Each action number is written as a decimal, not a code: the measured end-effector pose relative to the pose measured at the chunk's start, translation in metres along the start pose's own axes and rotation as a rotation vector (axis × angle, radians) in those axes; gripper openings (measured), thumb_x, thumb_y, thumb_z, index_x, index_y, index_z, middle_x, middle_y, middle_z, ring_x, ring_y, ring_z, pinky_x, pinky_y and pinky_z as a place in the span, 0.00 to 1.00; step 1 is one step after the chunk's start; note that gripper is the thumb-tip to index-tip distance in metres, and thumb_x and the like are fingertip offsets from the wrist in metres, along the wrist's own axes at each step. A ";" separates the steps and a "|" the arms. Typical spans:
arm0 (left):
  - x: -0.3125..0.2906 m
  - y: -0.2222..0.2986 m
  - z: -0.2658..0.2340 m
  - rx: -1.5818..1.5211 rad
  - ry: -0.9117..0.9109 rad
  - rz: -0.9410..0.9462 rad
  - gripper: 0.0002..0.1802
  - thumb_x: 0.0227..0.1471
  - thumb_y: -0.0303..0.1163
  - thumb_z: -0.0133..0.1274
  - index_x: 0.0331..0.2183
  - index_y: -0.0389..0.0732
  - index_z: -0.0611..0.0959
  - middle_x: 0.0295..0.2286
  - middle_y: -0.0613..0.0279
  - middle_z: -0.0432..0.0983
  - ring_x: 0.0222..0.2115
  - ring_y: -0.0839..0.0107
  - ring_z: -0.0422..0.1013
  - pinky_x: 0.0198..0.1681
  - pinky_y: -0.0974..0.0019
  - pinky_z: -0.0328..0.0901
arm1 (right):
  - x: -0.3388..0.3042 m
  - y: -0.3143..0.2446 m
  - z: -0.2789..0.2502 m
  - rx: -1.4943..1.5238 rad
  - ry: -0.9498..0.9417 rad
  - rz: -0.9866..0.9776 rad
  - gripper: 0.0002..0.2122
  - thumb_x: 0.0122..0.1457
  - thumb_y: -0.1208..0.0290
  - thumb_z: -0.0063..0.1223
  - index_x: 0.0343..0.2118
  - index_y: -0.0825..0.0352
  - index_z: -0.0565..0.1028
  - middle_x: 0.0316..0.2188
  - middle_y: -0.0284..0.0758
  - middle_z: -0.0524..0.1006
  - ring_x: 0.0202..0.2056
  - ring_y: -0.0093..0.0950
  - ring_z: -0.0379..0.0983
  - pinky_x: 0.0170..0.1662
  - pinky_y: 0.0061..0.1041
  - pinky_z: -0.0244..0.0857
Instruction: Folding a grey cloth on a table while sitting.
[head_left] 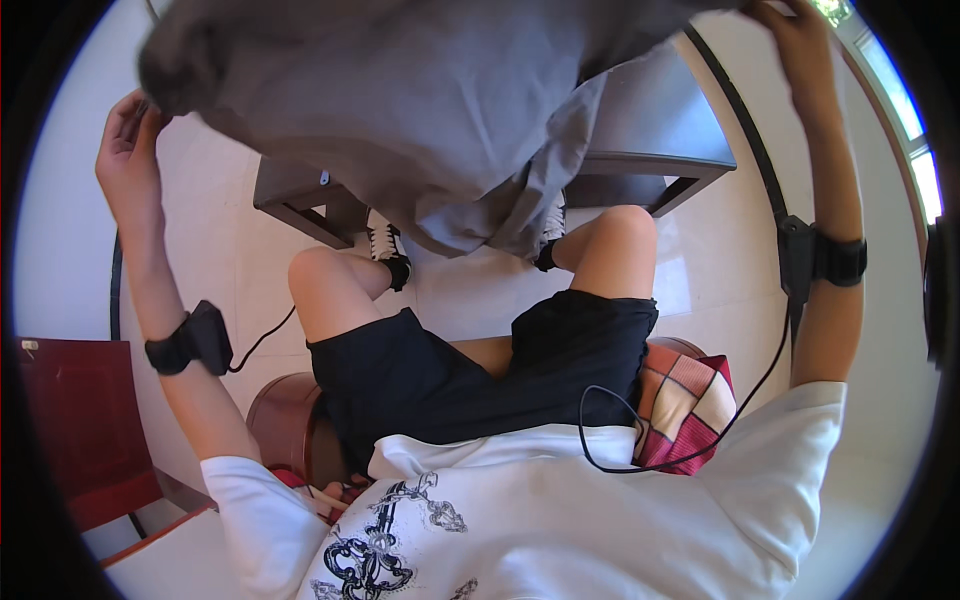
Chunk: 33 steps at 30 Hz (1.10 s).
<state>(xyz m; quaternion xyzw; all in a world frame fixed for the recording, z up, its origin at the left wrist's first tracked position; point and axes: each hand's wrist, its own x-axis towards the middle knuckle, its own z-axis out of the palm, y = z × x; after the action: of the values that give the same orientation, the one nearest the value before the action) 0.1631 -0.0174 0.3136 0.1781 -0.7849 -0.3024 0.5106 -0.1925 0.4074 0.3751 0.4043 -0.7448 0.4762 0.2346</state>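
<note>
A large grey garment (pixel 400 100) hangs spread out in front of me, above my knees. My left hand (pixel 128 135) is raised at the upper left and pinches one corner of the cloth. My right hand (pixel 795 30) is raised at the upper right and grips the opposite corner. The cloth sags in the middle and its lower fold drops toward my shoes (pixel 388 250). Both wrists carry black strap-on devices (pixel 190 342) with cables.
I sit on a brown wooden seat (pixel 285 420) in black shorts and a white printed shirt. A dark low table (pixel 650 130) stands ahead, partly hidden by the cloth. A checked red cushion (pixel 690 395) lies at my right, a red-brown furniture piece (pixel 85 430) at my left.
</note>
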 end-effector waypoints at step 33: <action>0.016 -0.058 -0.012 -0.720 -0.839 -0.581 0.12 0.55 0.36 0.51 0.37 0.42 0.69 0.23 0.70 0.68 0.19 0.81 0.65 0.24 0.78 0.60 | -0.003 0.047 -0.017 0.397 -0.488 0.714 0.12 0.59 0.68 0.50 0.43 0.68 0.69 0.29 0.33 0.76 0.23 0.22 0.76 0.28 0.14 0.70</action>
<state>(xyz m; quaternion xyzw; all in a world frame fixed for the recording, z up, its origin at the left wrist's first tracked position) 0.1661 -0.0742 0.2899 0.0671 -0.6871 -0.7186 0.0838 -0.2305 0.4342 0.3563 0.2601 -0.7651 0.5513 -0.2075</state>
